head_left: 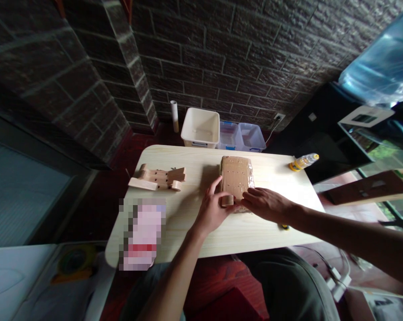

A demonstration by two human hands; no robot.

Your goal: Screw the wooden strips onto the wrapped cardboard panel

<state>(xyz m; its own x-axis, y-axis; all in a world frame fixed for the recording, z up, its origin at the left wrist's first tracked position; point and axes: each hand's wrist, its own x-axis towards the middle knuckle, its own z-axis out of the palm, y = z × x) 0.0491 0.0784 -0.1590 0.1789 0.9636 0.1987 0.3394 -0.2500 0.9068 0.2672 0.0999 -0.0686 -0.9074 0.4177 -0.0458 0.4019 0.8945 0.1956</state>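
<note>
Left hand (213, 209): while its index finger reaches forward along the left side of the cardboard block, the thumb and fingers are closed around a small wooden piece, pinching it.
Right hand (266, 204): fingers bent and bunched together, tips down at the near right part of the cardboard block; whether they grip anything cannot be told.
Wooden piece (227, 200): at the near end of the cardboard block, between the two hands, pale and partly covered by the fingers; which way its long axis runs cannot be told.
Cardboard block (236, 174): flat on the surface, long axis running away from the person, one short end towards the wall and the other under the hands; rows of small dark marks cross its top, and shiny clear wrapping shows along its right side.
Surface (174, 218): pale wood grain with rounded corners.
Wooden parts (159, 178): grouped left of the cardboard block, well apart from it, stretching left to right, dark dots on them.
Pink item (144, 232): near left corner, blurred by pixels.
Yellow-and-black object (285, 227): just beside the right forearm, mostly hidden.
Clear-and-yellow container (303, 162): far right corner, leaning rightward in view.
Bins: beyond the far edge, one cream (200, 127) and two clear (251, 136).
Wall (215, 58): dark brick behind them.
</note>
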